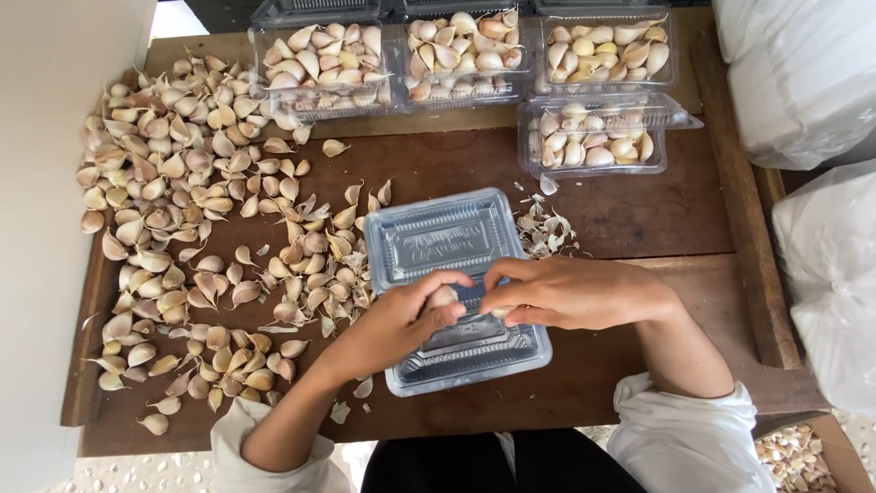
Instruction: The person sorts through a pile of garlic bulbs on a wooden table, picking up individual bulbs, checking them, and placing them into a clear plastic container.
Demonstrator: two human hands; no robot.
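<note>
My left hand (401,319) is closed around a garlic clove (444,297) held over an open clear plastic clamshell container (447,242) on the wooden table (639,210). My right hand (570,292) meets it from the right, fingertips pinched on garlic cloves (497,312) just above the container's lower half. A large spread of loose garlic cloves (182,201) covers the table's left side, reaching up to the container's left edge.
Three filled clear containers of garlic (465,55) line the back edge, and a fourth (593,137) sits in front at right. A small heap of garlic skins (546,230) lies right of the open container. White sacks (803,82) stand at the right; a white wall is at the left.
</note>
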